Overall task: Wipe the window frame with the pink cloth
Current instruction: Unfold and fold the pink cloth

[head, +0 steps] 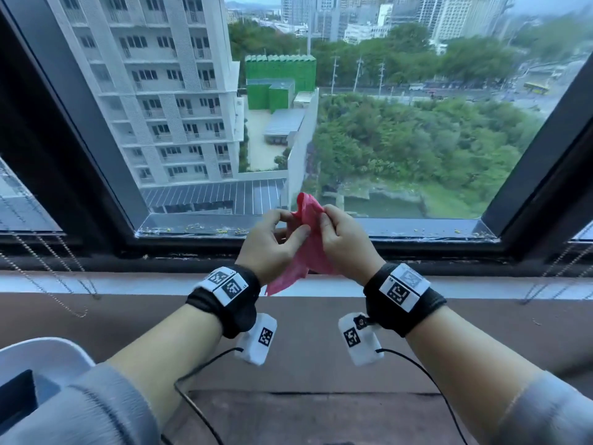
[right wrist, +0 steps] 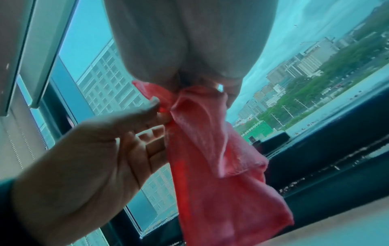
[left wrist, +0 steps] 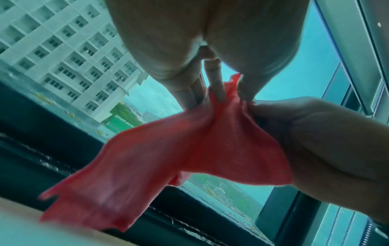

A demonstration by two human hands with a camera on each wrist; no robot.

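Both hands are up in front of the glass right now, sorting out the pink cloth before any wiping is happening. The left hand is pinching the top edge between thumb and fingertips, and the right hand is bunching its side of the cloth in curled fingers. The cloth is hanging in the air between them, its tail dangling toward 6 o'clock, just above the counter and not touching the window frame yet.

If I'm reading this right, it's getting folded or spread into a pad. I'd say a flat, thick fold is working better than a loose wad, since the bottom rail looks gritty, with yellowish bits along the ledge outside.

Room-wise, there's plenty open along the rail toward 3 and 9 o'clock. The bead chains hanging at 9 o'clock and the corners are the snag spots, probably.
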